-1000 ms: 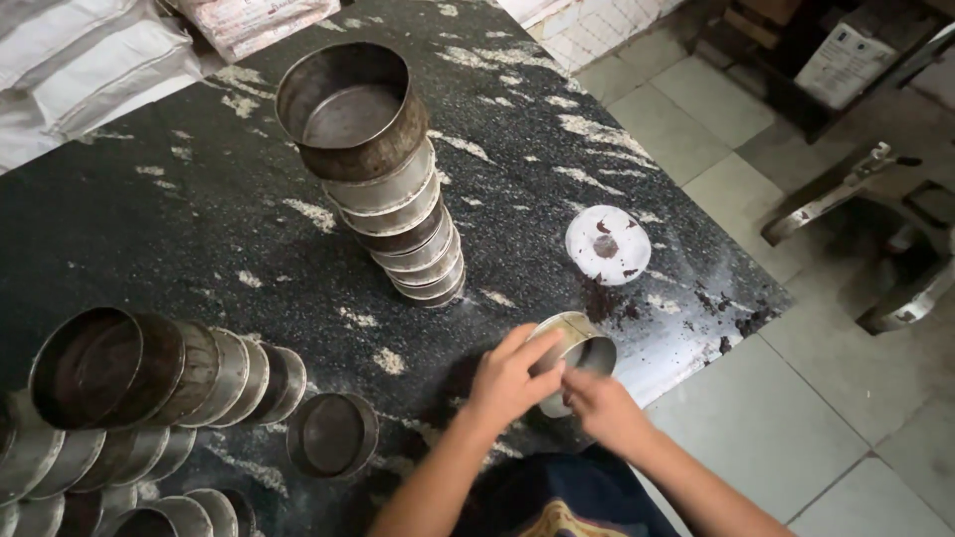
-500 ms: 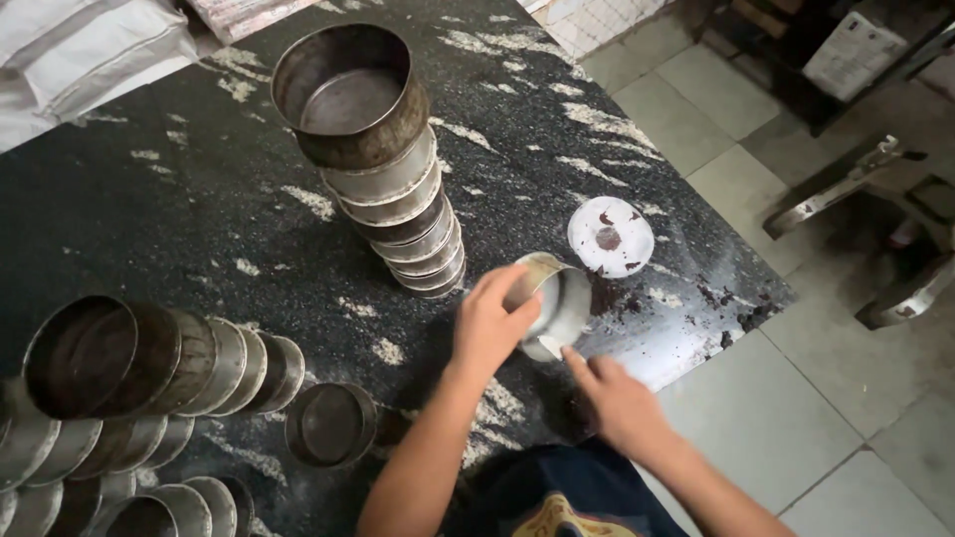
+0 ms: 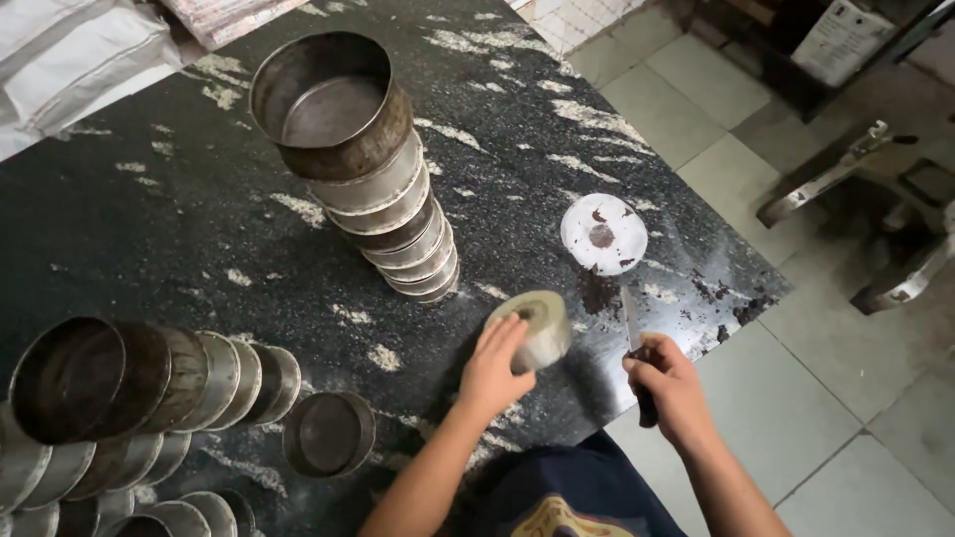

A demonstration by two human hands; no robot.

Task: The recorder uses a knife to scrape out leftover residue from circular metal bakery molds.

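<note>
My left hand (image 3: pixel 494 366) grips a small round metal tin (image 3: pixel 537 326), tilted on its side on the black stone counter (image 3: pixel 179 229), with a pale lining showing at its mouth. My right hand (image 3: pixel 668 386) is closed around the dark handle of a knife (image 3: pixel 634 331), blade pointing away over the counter's near right corner. A white paper disc (image 3: pixel 603 234) with dark crumbs lies just beyond the knife tip. A tall leaning stack of round tins (image 3: pixel 373 179) stands behind the held tin.
Rows of stacked tins (image 3: pixel 129 383) lie on their sides at the left. A single tin (image 3: pixel 328 433) sits upright near the front edge. White sacks (image 3: pixel 70 50) rest at the back left. Tiled floor (image 3: pixel 856 398) and metal frame parts (image 3: pixel 865 199) are to the right.
My left hand has tipped the tin further onto its side and pulled it nearer. My right hand left the tin and now holds a knife by the counter edge.
</note>
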